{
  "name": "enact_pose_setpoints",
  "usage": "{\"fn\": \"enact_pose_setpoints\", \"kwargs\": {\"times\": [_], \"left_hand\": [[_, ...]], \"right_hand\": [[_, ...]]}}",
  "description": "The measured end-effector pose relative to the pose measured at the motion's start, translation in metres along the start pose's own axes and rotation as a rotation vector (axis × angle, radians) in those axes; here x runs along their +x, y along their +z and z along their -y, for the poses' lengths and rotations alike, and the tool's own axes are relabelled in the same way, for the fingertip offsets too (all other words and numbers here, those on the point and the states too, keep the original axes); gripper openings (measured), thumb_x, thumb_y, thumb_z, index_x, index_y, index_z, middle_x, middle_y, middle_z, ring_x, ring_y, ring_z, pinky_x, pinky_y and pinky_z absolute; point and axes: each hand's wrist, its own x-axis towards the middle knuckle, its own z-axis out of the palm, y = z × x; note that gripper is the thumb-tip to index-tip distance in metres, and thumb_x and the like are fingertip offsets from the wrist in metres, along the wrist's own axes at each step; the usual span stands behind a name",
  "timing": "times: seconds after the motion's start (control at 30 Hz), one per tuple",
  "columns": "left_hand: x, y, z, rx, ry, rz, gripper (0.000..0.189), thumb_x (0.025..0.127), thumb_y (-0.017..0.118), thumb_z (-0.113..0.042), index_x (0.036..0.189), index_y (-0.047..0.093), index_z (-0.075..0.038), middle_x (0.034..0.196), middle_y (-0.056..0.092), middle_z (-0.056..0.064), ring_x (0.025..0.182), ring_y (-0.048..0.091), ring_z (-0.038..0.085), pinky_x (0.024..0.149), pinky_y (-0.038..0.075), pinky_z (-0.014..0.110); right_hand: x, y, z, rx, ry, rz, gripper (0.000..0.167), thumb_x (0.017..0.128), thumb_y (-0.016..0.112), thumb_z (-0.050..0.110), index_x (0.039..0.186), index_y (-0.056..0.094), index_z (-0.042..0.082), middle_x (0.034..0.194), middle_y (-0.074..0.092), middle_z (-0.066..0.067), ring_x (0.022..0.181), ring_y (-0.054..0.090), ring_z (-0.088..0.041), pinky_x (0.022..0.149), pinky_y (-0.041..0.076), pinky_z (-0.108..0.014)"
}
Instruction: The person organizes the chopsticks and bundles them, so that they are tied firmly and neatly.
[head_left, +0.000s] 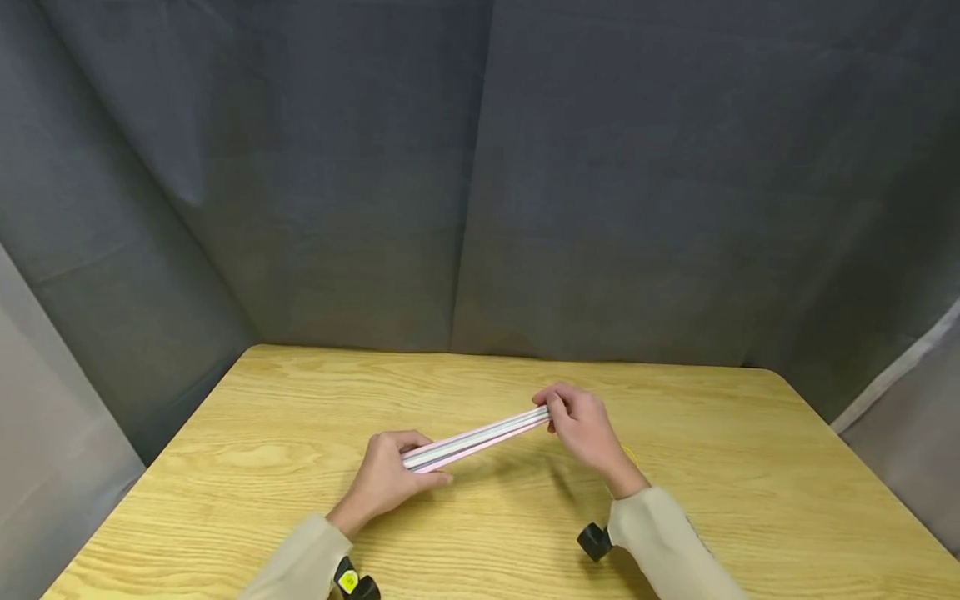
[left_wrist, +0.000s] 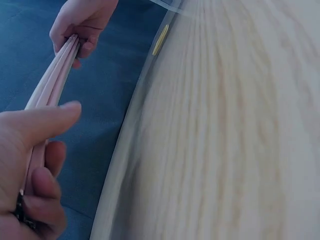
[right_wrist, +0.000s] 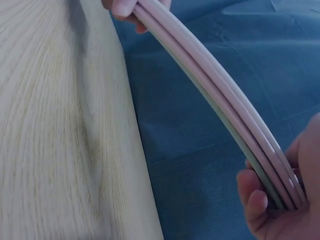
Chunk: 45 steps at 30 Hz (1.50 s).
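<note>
A long, slim bundle of pink, white and grey strips or rods [head_left: 480, 437] is stretched between my hands, apparently above the wooden table. Its exact kind cannot be told. At its lower left end my left hand [head_left: 384, 475] grips it, fingers curled beneath in the left wrist view and the thumb pointing along it. My right hand [head_left: 583, 423] pinches the far right end between thumb and fingers. From the right wrist camera the bundle [right_wrist: 225, 100] shows several smooth strips side by side, with a greenish-grey one along one edge. Both of its ends are partly covered by my hands.
Under my hands lies the wood-grain table [head_left: 262, 467]. Part of a thin yellow loop [head_left: 630, 454] shows behind my right wrist; it lies on the table near the edge in the left wrist view. Dark grey curtains [head_left: 480, 183] hang behind and beside the table.
</note>
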Motion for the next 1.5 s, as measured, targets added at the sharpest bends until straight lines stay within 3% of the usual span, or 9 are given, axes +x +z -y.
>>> {"fn": "enact_pose_setpoints", "kwargs": {"times": [0.2,0.4,0.53,0.77,0.9,1.13,1.33,1.5], "left_hand": [[-0.002,-0.005,0.001,0.002,-0.012,0.004,0.027,0.065,0.089,-0.018,0.087,0.075,-0.011,0.079,0.072,0.001,0.061,0.057,0.007,0.055,0.047,0.022],[-0.001,-0.01,-0.001,0.039,0.0,-0.041,0.026,0.066,0.088,-0.014,0.088,0.075,-0.008,0.08,0.073,0.004,0.062,0.058,0.006,0.056,0.048,0.021],[-0.001,-0.007,-0.004,0.044,0.012,-0.032,0.025,0.067,0.087,-0.011,0.089,0.075,-0.006,0.082,0.073,0.005,0.064,0.058,0.005,0.059,0.048,0.021],[0.0,-0.004,0.0,0.05,0.029,-0.044,0.027,0.066,0.088,-0.012,0.089,0.075,-0.007,0.082,0.074,0.005,0.065,0.059,0.004,0.059,0.049,0.021],[0.0,-0.007,0.004,0.05,0.032,-0.056,0.026,0.066,0.088,-0.012,0.088,0.075,-0.008,0.082,0.074,0.005,0.065,0.06,0.004,0.059,0.049,0.021],[0.004,-0.006,0.003,0.043,0.074,-0.04,0.024,0.068,0.087,-0.013,0.088,0.075,-0.008,0.082,0.073,0.004,0.066,0.06,0.004,0.061,0.049,0.021],[0.001,-0.007,0.001,0.049,0.029,-0.056,0.025,0.066,0.088,-0.013,0.087,0.075,-0.01,0.081,0.073,0.002,0.064,0.059,0.004,0.06,0.048,0.021],[-0.003,-0.008,0.003,0.045,0.037,-0.052,0.024,0.067,0.087,-0.012,0.088,0.075,-0.009,0.082,0.073,0.003,0.066,0.06,0.005,0.061,0.049,0.021]], "right_hand": [[0.004,0.001,0.004,0.013,-0.041,-0.013,0.026,0.101,0.045,0.01,0.093,0.07,0.006,0.061,0.055,-0.003,0.047,0.043,-0.008,0.044,0.036,-0.025],[0.005,-0.003,0.008,0.199,0.04,0.024,0.021,0.102,0.047,0.012,0.098,0.065,0.002,0.068,0.057,-0.013,0.053,0.048,-0.013,0.045,0.035,-0.024],[0.001,-0.009,0.003,0.316,0.083,0.045,0.022,0.102,0.044,0.011,0.101,0.06,-0.005,0.069,0.055,-0.016,0.054,0.049,-0.014,0.045,0.035,-0.023],[-0.001,-0.017,-0.009,0.437,0.017,0.068,0.029,0.106,0.033,0.012,0.11,0.05,-0.011,0.095,0.06,-0.02,0.06,0.054,-0.01,0.056,0.046,-0.025],[0.0,-0.022,-0.016,0.492,-0.003,0.073,0.03,0.106,0.029,0.013,0.113,0.047,-0.011,0.099,0.061,-0.013,0.062,0.056,-0.01,0.06,0.049,-0.026],[-0.003,-0.035,-0.025,0.479,0.0,0.065,0.029,0.107,0.03,0.015,0.112,0.048,-0.008,0.078,0.057,-0.006,0.062,0.056,-0.012,0.06,0.05,-0.027],[-0.009,-0.047,-0.032,0.423,0.041,0.061,0.024,0.106,0.035,0.015,0.108,0.052,-0.002,0.084,0.056,-0.005,0.063,0.053,-0.013,0.06,0.047,-0.027],[-0.018,-0.062,-0.045,0.356,0.106,0.071,0.022,0.105,0.036,0.015,0.106,0.052,0.0,0.08,0.05,-0.004,0.061,0.047,-0.014,0.058,0.043,-0.027]]}}
